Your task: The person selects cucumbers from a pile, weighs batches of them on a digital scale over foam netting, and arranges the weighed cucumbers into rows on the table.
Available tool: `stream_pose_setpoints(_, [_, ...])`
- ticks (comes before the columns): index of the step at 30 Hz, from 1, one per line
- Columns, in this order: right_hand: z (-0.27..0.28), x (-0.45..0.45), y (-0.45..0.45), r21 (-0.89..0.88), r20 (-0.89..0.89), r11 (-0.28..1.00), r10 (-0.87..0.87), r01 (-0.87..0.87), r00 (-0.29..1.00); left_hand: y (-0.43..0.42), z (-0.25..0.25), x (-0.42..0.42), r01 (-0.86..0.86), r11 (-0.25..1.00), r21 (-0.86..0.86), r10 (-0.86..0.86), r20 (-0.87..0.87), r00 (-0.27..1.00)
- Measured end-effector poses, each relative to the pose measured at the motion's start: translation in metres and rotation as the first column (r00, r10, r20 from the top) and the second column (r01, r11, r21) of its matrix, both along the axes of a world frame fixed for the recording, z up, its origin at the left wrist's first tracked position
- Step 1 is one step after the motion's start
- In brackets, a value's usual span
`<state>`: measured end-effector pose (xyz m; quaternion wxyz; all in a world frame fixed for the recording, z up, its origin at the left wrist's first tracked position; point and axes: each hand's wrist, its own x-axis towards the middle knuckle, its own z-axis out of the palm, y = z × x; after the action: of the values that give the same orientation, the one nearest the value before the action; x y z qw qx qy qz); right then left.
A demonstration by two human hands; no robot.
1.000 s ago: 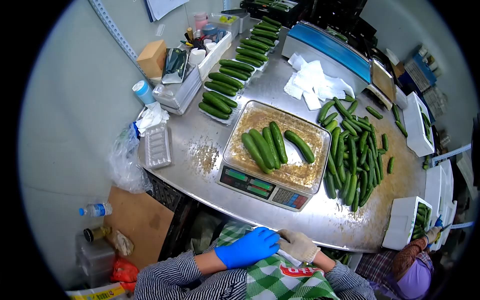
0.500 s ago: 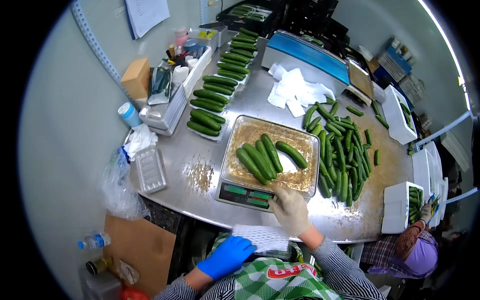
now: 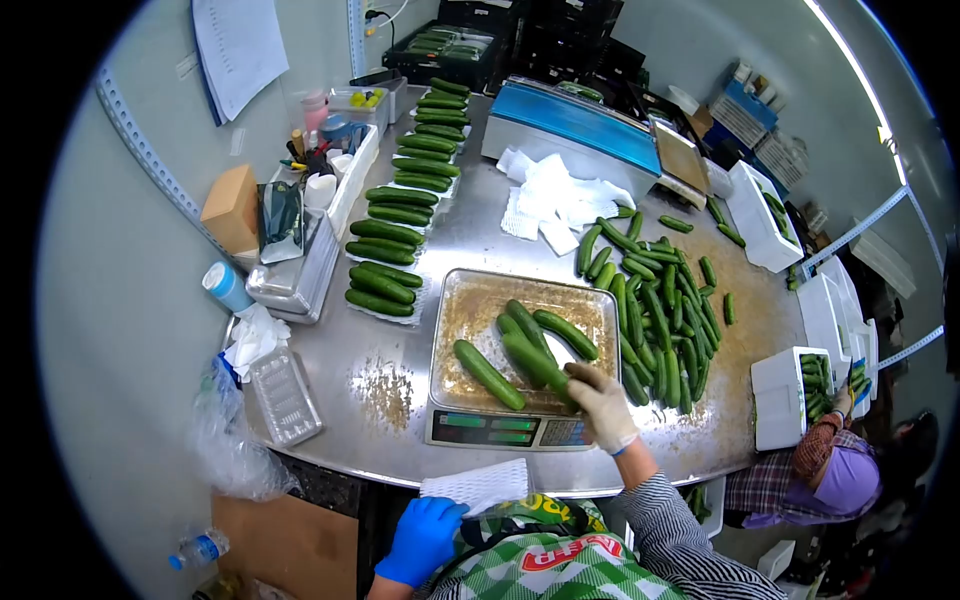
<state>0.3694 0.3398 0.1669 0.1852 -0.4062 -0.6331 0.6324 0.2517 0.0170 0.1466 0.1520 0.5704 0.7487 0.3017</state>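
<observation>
My right hand [image 3: 603,408], in a pale glove, grips the near end of a cucumber [image 3: 538,370] above the metal pan of a digital scale [image 3: 462,300]. Several other cucumbers lie in that pan, one [image 3: 487,374] apart at its left and another [image 3: 566,334] at its right. In a blue glove, my left hand [image 3: 420,537] is closed on a white foam net sleeve [image 3: 477,486] at the table's front edge, before my green checked apron [image 3: 570,560].
Loose cucumbers [image 3: 665,320] are heaped right of the scale. Cucumber packs [image 3: 385,255] line the left side. White foam nets [image 3: 560,200] lie by a blue-topped machine [image 3: 570,125]. A co-worker [image 3: 815,480] handles a white box [image 3: 782,400] at right.
My right hand has moved from the scale's front onto a cucumber and gripped it. Cucumbers in the pan have spread apart. My left hand and the net shifted slightly left; the camera view also moved.
</observation>
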Motion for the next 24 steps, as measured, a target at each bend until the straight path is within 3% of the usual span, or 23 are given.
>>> stream_pose_setpoints(1, [0.009,0.001,0.007,-0.067,-0.079,0.996,-0.065,0.06,0.995,0.001,0.002,-0.003,-0.008,1.0,-0.01,0.008,-0.001,1.0])
stream_pose_setpoints(3, [0.012,0.001,0.03,0.067,-0.028,0.988,-0.136,0.138,0.99,0.005,0.008,-0.008,-0.022,0.999,-0.031,0.022,-0.003,1.0])
stream_pose_setpoints(5, [-0.012,0.003,0.062,0.504,0.074,0.86,-0.138,0.082,0.988,0.011,0.01,-0.011,-0.014,1.0,-0.018,0.014,0.0,1.0])
stream_pose_setpoints(7, [-0.023,-0.003,0.085,0.686,0.267,0.717,-0.096,-0.12,0.959,0.017,0.011,-0.012,-0.003,1.0,-0.012,0.003,-0.003,1.0])
stream_pose_setpoints(11, [0.013,-0.02,0.091,0.673,0.54,0.552,0.086,-0.491,0.837,0.023,0.016,-0.014,0.0,0.999,-0.035,-0.001,-0.008,1.0])
stream_pose_setpoints(12, [0.028,-0.023,0.08,0.595,0.64,0.543,0.126,-0.592,0.758,0.023,0.016,-0.013,-0.011,0.999,-0.046,0.011,0.0,1.0])
stream_pose_setpoints(13, [0.009,-0.018,0.082,0.656,0.653,0.417,0.104,-0.629,0.75,0.023,0.017,-0.014,-0.021,0.998,-0.058,0.021,0.01,1.0])
stream_pose_setpoints(15, [-0.008,-0.015,0.084,0.692,0.668,0.332,0.041,-0.64,0.743,0.025,0.02,-0.013,-0.071,0.997,-0.041,0.07,-0.025,0.997])
stream_pose_setpoints(18, [-0.003,-0.033,0.083,0.62,0.678,0.468,0.083,-0.63,0.73,0.032,0.031,-0.011,-0.138,0.99,0.001,0.138,-0.063,0.988])
stream_pose_setpoints(22, [-0.001,-0.046,0.081,0.63,0.575,0.607,0.054,-0.484,0.816,0.041,0.053,-0.017,-0.229,0.967,0.115,0.243,-0.131,0.961])
stream_pose_setpoints(24, [-0.001,-0.062,0.069,0.626,0.68,0.516,0.006,-0.585,0.733,0.041,0.063,-0.02,-0.29,0.946,0.144,0.306,-0.107,0.946])
